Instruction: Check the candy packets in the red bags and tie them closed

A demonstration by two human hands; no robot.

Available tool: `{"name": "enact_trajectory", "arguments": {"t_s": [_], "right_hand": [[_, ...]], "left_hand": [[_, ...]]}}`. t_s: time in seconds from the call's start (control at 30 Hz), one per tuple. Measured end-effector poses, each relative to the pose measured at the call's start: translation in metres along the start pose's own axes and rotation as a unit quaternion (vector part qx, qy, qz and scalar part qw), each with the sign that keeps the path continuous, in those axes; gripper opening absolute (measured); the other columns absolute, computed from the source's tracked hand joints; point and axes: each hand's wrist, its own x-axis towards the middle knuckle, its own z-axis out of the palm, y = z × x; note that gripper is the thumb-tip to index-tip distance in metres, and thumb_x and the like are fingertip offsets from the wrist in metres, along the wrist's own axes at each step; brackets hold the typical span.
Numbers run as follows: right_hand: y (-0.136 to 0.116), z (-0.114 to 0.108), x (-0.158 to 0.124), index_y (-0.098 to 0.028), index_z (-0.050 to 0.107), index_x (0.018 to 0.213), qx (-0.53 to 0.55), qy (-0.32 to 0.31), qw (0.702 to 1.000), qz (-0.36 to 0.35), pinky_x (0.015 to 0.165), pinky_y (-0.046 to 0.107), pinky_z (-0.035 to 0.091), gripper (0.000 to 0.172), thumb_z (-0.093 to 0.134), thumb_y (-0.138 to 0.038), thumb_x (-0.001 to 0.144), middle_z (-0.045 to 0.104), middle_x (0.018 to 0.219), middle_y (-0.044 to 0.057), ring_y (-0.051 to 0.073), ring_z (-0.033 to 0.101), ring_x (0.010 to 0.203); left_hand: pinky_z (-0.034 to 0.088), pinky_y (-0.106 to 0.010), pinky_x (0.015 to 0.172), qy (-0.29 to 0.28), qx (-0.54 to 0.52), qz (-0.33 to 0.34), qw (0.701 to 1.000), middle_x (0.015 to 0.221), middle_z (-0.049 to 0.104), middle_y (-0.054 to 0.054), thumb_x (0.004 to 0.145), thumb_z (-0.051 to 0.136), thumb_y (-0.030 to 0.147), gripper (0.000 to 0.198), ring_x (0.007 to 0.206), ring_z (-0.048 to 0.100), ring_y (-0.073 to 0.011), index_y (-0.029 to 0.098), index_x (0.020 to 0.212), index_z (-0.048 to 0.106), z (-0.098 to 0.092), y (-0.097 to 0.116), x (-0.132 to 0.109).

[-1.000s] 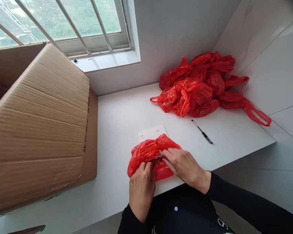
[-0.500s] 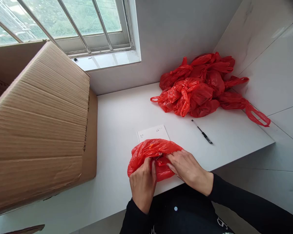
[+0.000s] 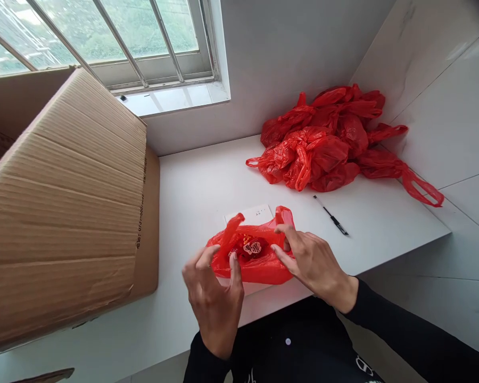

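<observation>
A small red plastic bag [image 3: 259, 268] lies on the white counter [image 3: 199, 181] right in front of me, its mouth pulled open. Inside it shows a dark red item with a white and red label [image 3: 252, 248]. My left hand [image 3: 215, 298] pinches the bag's near left rim with its fingertips, the other fingers loosely apart. On the other side, my right hand [image 3: 313, 263] grips the right rim just below the raised handle. A white paper card [image 3: 255, 213] lies partly under the bag's far side.
A large open cardboard box [image 3: 64, 202] lies on its side at the left. A heap of filled red bags [image 3: 323, 143] sits in the far right corner, with a black pen [image 3: 331, 215] in front of it. A barred window [image 3: 104, 37] is behind the box.
The bag was bunched shut under both hands; now the hands have drawn apart and lifted, its mouth is open, the handles stand up and the contents show.
</observation>
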Motion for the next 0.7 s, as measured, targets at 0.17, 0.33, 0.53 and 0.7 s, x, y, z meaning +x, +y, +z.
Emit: {"name": "enact_trajectory", "arguments": {"t_s": [0.17,0.33,0.53,0.7], "right_hand": [[0.007,0.006,0.008,-0.015,0.025,0.155,0.004,0.008,0.999,0.036,0.065,0.032,0.049,0.072,0.062,-0.03,0.095,0.069,0.078,0.001,0.019,0.064,0.063],[0.017,0.005,0.014,-0.023,0.059,0.129,0.027,0.02,0.996,0.08,0.06,0.03,0.046,0.031,0.052,-0.034,0.1,0.07,0.075,0.0,0.017,0.065,0.062],[0.022,-0.007,0.024,-0.022,0.049,0.14,0.077,0.026,0.995,0.053,0.07,0.033,0.05,0.053,0.059,-0.049,0.097,0.07,0.097,0.004,0.022,0.065,0.085],[0.023,0.002,0.027,-0.024,0.062,0.111,0.076,-0.026,0.995,0.058,0.066,0.031,0.047,0.017,0.056,-0.034,0.099,0.068,0.089,0.001,0.019,0.063,0.083]], "left_hand": [[0.044,-0.051,0.104,-0.089,0.015,0.011,0.996,0.132,0.056,-0.017,0.092,0.066,0.036,0.063,0.121,0.052,-0.0319,0.016,0.147,0.042,0.009,-0.013,0.008],[0.048,-0.038,0.084,-0.124,-0.073,-0.02,0.989,0.102,0.063,-0.007,0.098,0.056,0.033,0.019,0.097,0.058,-0.0224,0.022,0.104,0.07,0.01,-0.019,0.014],[0.05,-0.035,0.09,-0.123,-0.327,-0.156,0.924,0.12,0.066,-0.006,0.101,0.051,0.041,0.024,0.111,0.062,-0.0222,0.024,0.109,0.067,-0.014,-0.006,0.035],[0.049,-0.038,0.099,-0.166,-0.537,-0.244,0.79,0.117,0.067,-0.006,0.103,0.044,0.042,0.027,0.118,0.06,-0.0231,0.024,0.107,0.063,-0.019,-0.002,0.033]]}}
